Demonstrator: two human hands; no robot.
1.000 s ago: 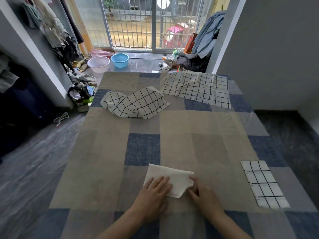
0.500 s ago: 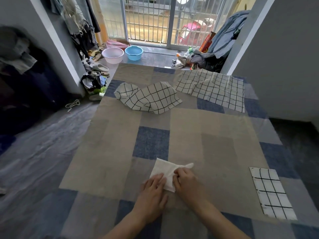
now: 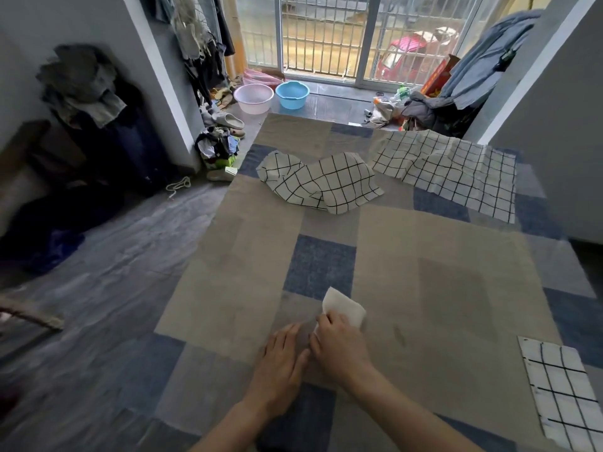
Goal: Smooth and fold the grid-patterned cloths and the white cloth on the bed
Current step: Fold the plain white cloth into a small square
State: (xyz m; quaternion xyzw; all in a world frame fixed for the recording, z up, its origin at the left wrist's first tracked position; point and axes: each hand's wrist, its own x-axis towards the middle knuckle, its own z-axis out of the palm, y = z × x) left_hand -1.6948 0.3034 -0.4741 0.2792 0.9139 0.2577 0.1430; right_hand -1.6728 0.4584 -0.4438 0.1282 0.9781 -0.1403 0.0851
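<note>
The grid-patterned cloths are lying in three places on the patchwork blue-and-tan bed cover (image 3: pixel 424 256). The wide white fine-checked cloth (image 3: pixel 456 171) is sprawling rumpled far beyond the fingers, its long side running across the bed. The crumpled cream cloth with the larger black grid (image 3: pixel 323 182) is bunching just beside it, also far ahead of the fingertips. The small folded grid rectangle (image 3: pixel 561 389) is sitting well off to the right of both hands, its long axis running away from the person along the bed's edge.

The small folded white cloth (image 3: pixel 346 309) is what is being worked now. It is poking out just past the fingertips of the right hand (image 3: pixel 339 349), a compact packet pointing up and a little left, with its long axis roughly in line with the right forearm. That hand's fingers are curling down and pinching the cloth's near edge. The left hand (image 3: pixel 280 363) is resting flat on the cover beside it, fingers straight and close together, apparently not touching the cloth.

I judge the white cloth's folding to be nearly done. Next comes pressing it flat, setting it aside, then reaching far forward for an unfolded grid cloth.
</note>
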